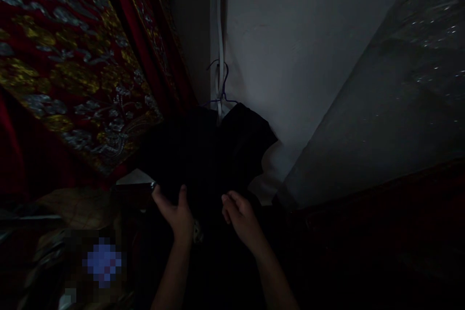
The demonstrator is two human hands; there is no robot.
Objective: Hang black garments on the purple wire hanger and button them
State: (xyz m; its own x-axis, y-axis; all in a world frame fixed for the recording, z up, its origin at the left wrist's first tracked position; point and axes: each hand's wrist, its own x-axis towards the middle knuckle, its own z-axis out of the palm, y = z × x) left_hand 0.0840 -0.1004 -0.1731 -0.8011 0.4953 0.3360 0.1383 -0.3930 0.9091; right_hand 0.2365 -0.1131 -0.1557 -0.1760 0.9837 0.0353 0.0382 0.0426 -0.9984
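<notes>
A black short-sleeved garment [241, 140] hangs in front of me on a thin purple wire hanger [225, 89]. My left hand [178, 210] is at its lower left part, thumb and a finger spread wide apart with dark cloth between or behind them. Lower right of the garment, my right hand [240, 215] has its fingers curled in a pinch, seemingly on the black cloth; the darkness hides the exact contact. Between my wrists shows a small pale patterned patch [197, 231], too dim to name.
A white cable or pipe [220, 19] runs down the pale wall [290, 34] behind the hanger. Red cloth with gold and silver embroidery [72, 68] fills the left. A clear plastic-like sheet [392, 92] leans at right. Dim clutter and a blurred-out blue patch [103, 261] lie lower left.
</notes>
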